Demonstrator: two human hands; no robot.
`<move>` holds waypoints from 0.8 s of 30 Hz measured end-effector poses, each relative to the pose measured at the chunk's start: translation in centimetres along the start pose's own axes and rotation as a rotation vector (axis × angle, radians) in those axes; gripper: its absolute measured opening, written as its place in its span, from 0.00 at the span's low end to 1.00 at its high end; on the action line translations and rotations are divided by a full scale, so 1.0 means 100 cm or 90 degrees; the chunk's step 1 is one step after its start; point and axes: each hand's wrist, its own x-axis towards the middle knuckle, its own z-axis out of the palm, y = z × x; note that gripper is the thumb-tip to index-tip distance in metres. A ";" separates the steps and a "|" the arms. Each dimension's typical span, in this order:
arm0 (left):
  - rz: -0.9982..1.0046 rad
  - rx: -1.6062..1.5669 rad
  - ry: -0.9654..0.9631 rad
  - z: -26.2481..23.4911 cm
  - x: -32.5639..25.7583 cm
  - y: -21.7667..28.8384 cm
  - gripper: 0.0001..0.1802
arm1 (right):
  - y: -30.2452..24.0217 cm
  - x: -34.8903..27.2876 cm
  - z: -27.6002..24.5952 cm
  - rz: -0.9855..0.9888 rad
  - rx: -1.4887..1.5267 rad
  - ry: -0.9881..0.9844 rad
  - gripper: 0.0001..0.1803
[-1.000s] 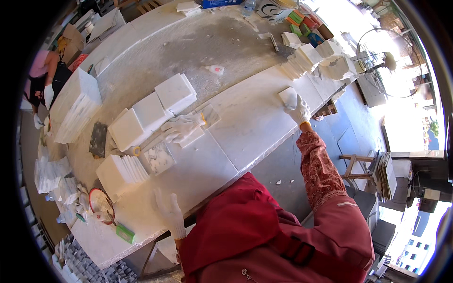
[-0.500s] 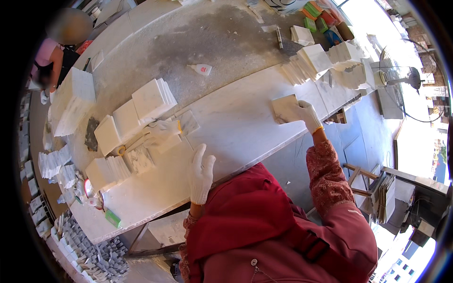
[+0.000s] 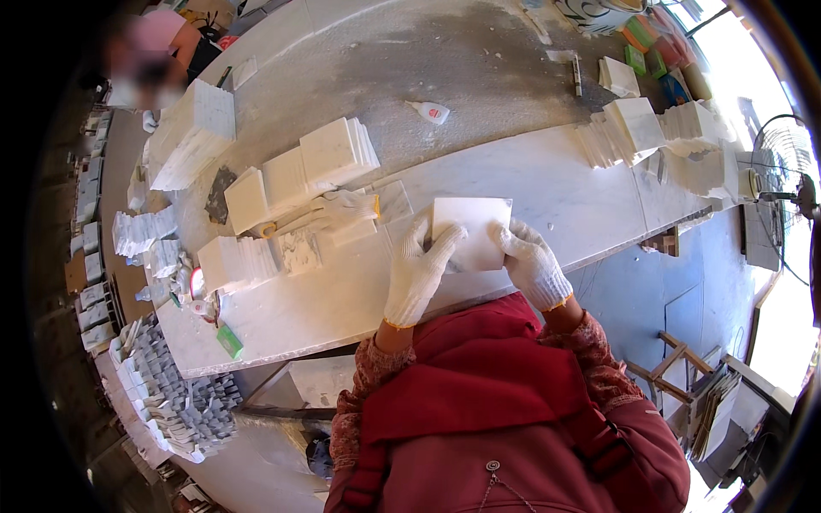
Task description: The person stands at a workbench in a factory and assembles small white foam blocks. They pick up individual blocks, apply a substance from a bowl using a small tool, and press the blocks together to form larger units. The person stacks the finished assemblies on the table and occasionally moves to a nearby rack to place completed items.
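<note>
A square white stone tile point(image 3: 471, 232) is held up in front of me, over the near edge of the marble worktop point(image 3: 530, 179). My left hand point(image 3: 419, 267), in a white knitted glove, grips its left side with the thumb across the face. On the tile's right side, my right hand point(image 3: 532, 265), gloved the same way, is closed with its thumb on the face. The fingers behind the tile are hidden. Left of my hands, a spare white glove point(image 3: 346, 209) lies on the worktop beside a row of white tiles point(image 3: 295, 167).
More tile stacks stand at the left point(image 3: 195, 137) and right point(image 3: 631, 128). A small white bottle point(image 3: 429, 111) lies on the dusty surface beyond. A green box point(image 3: 228, 341) sits near the left edge. A fan point(image 3: 782, 162) stands far right; another person point(image 3: 162, 43) is at far left.
My right hand has brought the tile from the right to in front of me. My left hand, empty and raised before, now grips the tile too. The view has shifted.
</note>
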 end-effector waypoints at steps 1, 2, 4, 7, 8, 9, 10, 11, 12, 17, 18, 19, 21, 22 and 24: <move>0.002 -0.002 0.015 -0.006 -0.003 0.002 0.14 | 0.000 0.001 0.008 0.008 0.008 -0.010 0.16; 0.006 0.003 0.025 -0.010 -0.006 0.007 0.13 | 0.001 0.002 0.016 0.015 0.017 -0.019 0.16; 0.015 0.010 0.044 -0.016 -0.013 0.016 0.13 | 0.005 0.004 0.027 0.028 0.036 -0.030 0.16; 0.062 0.016 0.049 -0.032 -0.017 0.012 0.14 | 0.016 0.008 0.037 0.040 0.058 -0.038 0.17; 0.054 0.012 0.049 -0.038 -0.018 0.013 0.14 | 0.023 0.011 0.037 0.041 0.058 -0.044 0.18; 0.046 0.007 0.051 -0.045 -0.020 0.014 0.15 | 0.026 0.012 0.040 0.042 0.058 -0.051 0.18; 0.038 0.003 0.051 -0.051 -0.021 0.017 0.15 | 0.028 0.011 0.044 0.034 0.047 -0.067 0.19; 0.027 -0.026 0.060 -0.057 -0.024 0.022 0.16 | 0.030 0.010 0.049 0.025 0.036 -0.084 0.19; 0.016 -0.054 0.070 -0.062 -0.028 0.030 0.17 | 0.030 0.008 0.056 0.017 0.025 -0.102 0.20; 0.027 -0.131 0.050 -0.119 -0.035 0.020 0.20 | 0.037 0.004 0.107 -0.043 -0.062 -0.155 0.26; 0.033 -0.110 0.060 -0.134 -0.036 0.017 0.20 | 0.043 0.005 0.117 -0.040 -0.071 -0.146 0.27; 0.040 -0.085 0.079 -0.152 -0.039 0.019 0.20 | 0.049 0.006 0.123 -0.016 -0.076 -0.163 0.26; 0.067 -0.076 0.159 -0.196 -0.046 0.022 0.19 | 0.058 0.010 0.122 0.035 -0.088 -0.196 0.26; 0.090 -0.093 0.214 -0.224 -0.048 0.022 0.19 | 0.063 0.012 0.123 0.054 -0.136 -0.182 0.25; 0.135 -0.061 0.337 -0.284 -0.053 0.031 0.17 | 0.075 0.018 0.124 0.087 -0.235 -0.149 0.24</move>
